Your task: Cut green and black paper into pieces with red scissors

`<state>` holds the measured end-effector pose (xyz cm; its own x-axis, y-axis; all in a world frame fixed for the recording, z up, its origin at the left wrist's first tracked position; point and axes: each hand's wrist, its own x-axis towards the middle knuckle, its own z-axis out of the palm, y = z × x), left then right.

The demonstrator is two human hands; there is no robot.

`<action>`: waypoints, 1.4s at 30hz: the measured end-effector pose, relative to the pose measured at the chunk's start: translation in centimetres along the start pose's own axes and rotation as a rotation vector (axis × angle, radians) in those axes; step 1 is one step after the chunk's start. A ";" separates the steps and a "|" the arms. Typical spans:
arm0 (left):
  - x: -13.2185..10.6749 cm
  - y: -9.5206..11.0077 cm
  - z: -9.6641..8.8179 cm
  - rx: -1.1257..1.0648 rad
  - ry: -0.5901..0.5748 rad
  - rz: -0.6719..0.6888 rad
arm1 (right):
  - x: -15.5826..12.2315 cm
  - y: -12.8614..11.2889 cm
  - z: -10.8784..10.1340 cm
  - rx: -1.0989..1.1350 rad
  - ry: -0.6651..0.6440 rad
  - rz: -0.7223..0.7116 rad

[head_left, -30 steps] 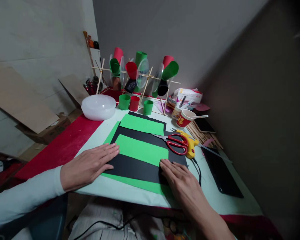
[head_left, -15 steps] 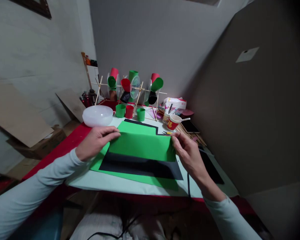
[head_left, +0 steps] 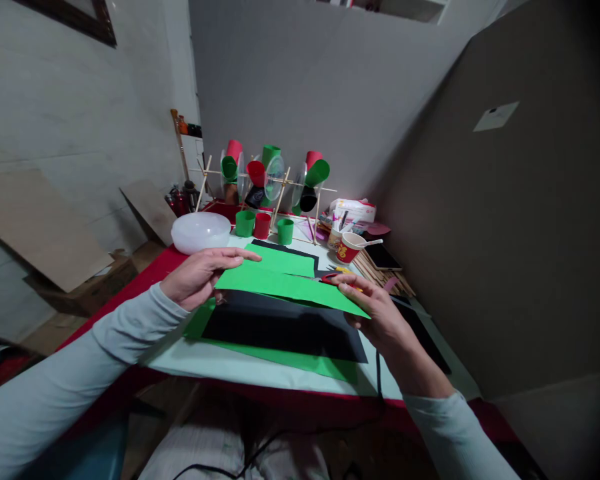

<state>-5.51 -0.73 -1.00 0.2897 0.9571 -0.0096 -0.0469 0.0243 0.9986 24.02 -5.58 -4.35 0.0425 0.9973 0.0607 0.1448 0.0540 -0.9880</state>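
A green paper strip is lifted nearly flat above the table, held at both ends. My left hand pinches its left end, thumb on top. At the strip's right end my right hand grips it from underneath. Below the strip lie a black paper sheet on a larger green sheet, with another green strip behind. Red-handled scissors peek out just past the lifted strip.
A white bowl sits at the back left. Green and red cups stand before a stick frame carrying cups and clear discs. A paper cup with a spoon, wooden sticks and a cardboard wall are on the right.
Both hands left the flat sheets, picked up the green strip by its ends and raised it, then tipped it from upright to nearly level. The camera view also lifted.
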 end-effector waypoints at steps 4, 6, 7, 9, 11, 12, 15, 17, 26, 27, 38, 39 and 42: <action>-0.3 0.0 0.3 -0.246 0.050 -0.208 | 0.1 1.3 -0.1 -0.099 -0.044 -0.009; -0.6 0.3 0.7 -0.376 0.109 -0.273 | 0.1 1.3 -0.1 -0.178 -0.035 -0.060; -0.8 0.4 0.9 -0.418 0.135 -0.283 | -0.1 0.9 0.0 -0.212 -0.023 -0.096; -1.2 0.8 1.3 -0.485 0.178 -0.287 | -0.6 -0.5 0.1 -0.259 0.003 -0.172; -1.6 1.0 1.6 -0.537 0.225 -0.278 | -1.4 -2.5 0.3 -0.296 0.015 -0.241; -1.8 1.1 1.7 -0.558 0.246 -0.273 | -1.9 -3.5 0.3 -0.349 0.005 -0.287; -2.3 1.2 1.9 -0.614 0.295 -0.265 | -2.8 -6.2 0.1 -0.464 -0.057 -0.387; -2.6 1.1 2.0 -0.646 0.323 -0.264 | -2.9 -7.0 0.2 -0.525 -0.135 -0.450; -3.0 -0.5 0.7 -0.661 0.246 -0.272 | -0.4 -5.6 2.4 -0.760 -0.130 -0.538; -3.0 -0.9 0.2 -0.604 0.182 -0.263 | -0.1 -5.5 2.1 -0.694 -0.180 -0.449; -2.1 -2.0 -1.2 0.169 -0.035 0.009 | 0.5 -2.7 1.6 -0.453 -0.482 -0.065; -1.8 -2.2 -1.1 0.225 -0.018 0.031 | 0.4 -2.5 1.7 -0.455 -0.492 -0.057; -0.5 -3.2 -1.3 0.407 0.035 0.124 | 1.0 -1.7 1.4 -0.476 -0.471 -0.069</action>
<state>-6.72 -0.90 -4.28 0.2725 0.9550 0.1168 0.3039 -0.2006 0.9314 22.40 -4.59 -2.81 -0.4024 0.9139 -0.0538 0.5561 0.1974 -0.8073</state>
